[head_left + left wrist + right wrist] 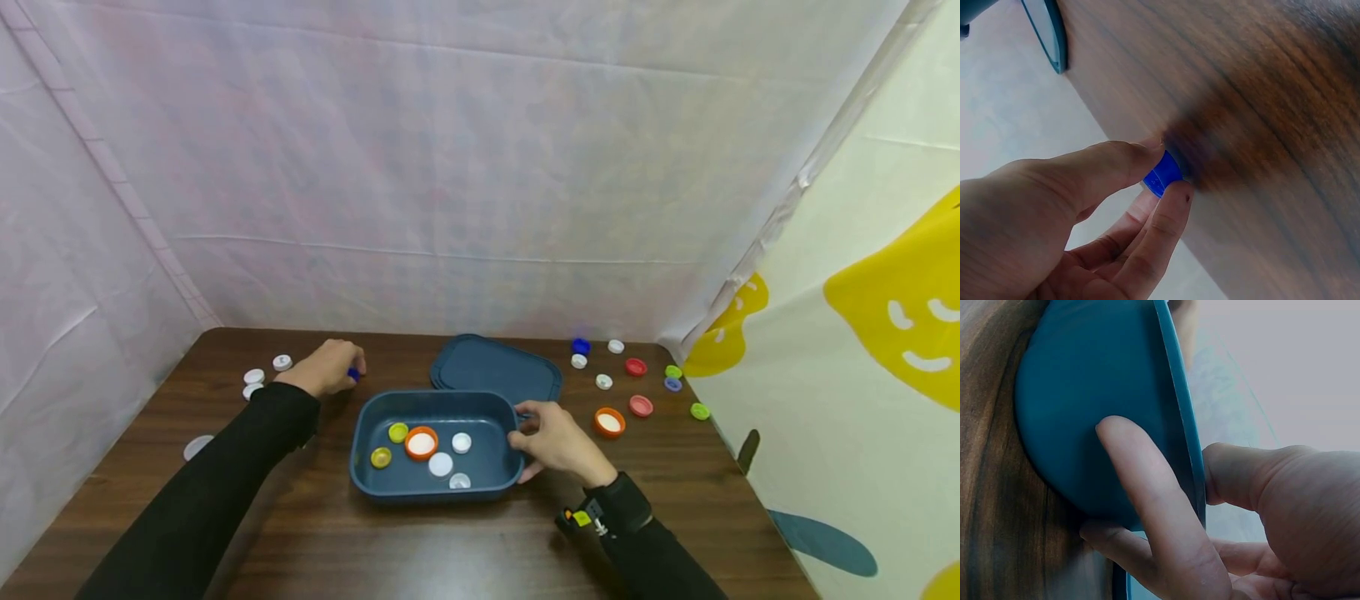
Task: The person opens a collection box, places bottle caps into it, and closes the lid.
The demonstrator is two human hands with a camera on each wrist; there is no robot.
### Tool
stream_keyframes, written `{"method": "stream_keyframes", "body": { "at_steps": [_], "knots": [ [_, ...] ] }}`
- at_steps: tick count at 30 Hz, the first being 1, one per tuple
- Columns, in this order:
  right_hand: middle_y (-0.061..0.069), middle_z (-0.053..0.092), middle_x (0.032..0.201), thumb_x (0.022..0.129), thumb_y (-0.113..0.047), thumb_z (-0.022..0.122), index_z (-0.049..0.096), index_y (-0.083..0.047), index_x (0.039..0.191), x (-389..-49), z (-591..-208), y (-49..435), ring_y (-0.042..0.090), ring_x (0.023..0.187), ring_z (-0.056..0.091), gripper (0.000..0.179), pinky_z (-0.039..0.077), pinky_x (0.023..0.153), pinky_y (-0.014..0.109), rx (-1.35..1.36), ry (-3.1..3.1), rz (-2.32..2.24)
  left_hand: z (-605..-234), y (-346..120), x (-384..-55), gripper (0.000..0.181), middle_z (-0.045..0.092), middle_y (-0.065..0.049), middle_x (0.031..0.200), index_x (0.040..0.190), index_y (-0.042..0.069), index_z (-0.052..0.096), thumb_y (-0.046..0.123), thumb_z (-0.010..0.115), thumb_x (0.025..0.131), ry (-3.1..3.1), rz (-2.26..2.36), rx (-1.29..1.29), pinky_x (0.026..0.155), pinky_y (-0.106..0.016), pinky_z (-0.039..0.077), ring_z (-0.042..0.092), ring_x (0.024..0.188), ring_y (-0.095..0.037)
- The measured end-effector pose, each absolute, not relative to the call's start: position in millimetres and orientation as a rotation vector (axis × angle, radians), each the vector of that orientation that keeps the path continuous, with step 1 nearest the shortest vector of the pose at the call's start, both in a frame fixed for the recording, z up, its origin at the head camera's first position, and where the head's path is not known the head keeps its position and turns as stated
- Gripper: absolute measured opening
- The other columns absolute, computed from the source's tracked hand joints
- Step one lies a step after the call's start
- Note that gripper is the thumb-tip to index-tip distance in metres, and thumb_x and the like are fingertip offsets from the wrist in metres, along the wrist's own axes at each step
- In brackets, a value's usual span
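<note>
My left hand point(326, 367) is at the far left of the table, pinching a blue bottle cap point(1165, 175) between thumb and fingers just at the wood surface. My right hand point(561, 443) grips the right end of a dark blue rectangular container point(431, 497), with the thumb at the rim and the fingers against the outer wall point(1104, 375). Inside the container lie several caps: an orange-rimmed cap point(422, 443), white caps such as one white cap point(440, 465), and two yellowish caps, including a yellow-green cap point(398, 432).
A dark blue lid point(498, 367) lies behind the container. Loose caps are scattered at right, among them an orange cap point(609, 422), a red cap point(641, 406) and a green cap point(700, 412). White caps point(282, 362) lie at left. Fabric walls point(450, 167) enclose the wooden table.
</note>
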State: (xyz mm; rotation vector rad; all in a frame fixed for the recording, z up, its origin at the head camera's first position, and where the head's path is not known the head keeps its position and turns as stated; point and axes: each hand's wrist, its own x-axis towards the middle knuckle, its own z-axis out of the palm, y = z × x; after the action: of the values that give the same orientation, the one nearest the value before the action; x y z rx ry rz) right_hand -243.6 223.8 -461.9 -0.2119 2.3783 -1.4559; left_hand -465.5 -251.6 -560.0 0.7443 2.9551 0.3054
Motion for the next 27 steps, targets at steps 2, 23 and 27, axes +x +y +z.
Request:
{"method": "stream_keyframes", "body": {
  "at_steps": [2,23,27],
  "knots": [
    [0.029,0.081,0.133,0.107,-0.007,0.077,0.056,0.008,0.163,-243.6,-461.9,223.7,0.031,0.069,0.085,0.061,0.072,0.065,0.046,-0.212,2.381,-1.453,-561.9,-253.0,-468.7,0.020,0.079,-0.002,0.107,0.105,0.025,0.081,0.011,0.092,0.096,2.956,0.316,0.760,0.094,-0.050,0.067,0.076,0.106,-0.028],
    [0.029,0.081,0.132,0.107,-0.006,0.077,0.056,0.009,0.163,-243.0,-463.8,224.4,0.030,0.071,0.085,0.062,0.073,0.066,0.047,-0.203,2.359,-1.488,-391.4,-140.8,-305.3,0.018,0.072,-0.019,0.123,0.123,0.005,0.078,0.006,0.084,0.106,2.981,0.472,0.834,0.099,-0.052,0.068,0.073,0.113,-0.034],
    [0.029,0.081,0.132,0.108,-0.006,0.077,0.055,0.008,0.164,-243.5,-462.9,223.7,0.029,0.071,0.085,0.062,0.073,0.066,0.046,-0.199,2.355,-1.489,-383.3,-124.1,-292.8,0.020,0.071,-0.017,0.120,0.123,0.007,0.078,0.008,0.087,0.105,2.978,0.437,0.888,0.095,-0.047,0.069,0.072,0.107,-0.028]
  ]
}}
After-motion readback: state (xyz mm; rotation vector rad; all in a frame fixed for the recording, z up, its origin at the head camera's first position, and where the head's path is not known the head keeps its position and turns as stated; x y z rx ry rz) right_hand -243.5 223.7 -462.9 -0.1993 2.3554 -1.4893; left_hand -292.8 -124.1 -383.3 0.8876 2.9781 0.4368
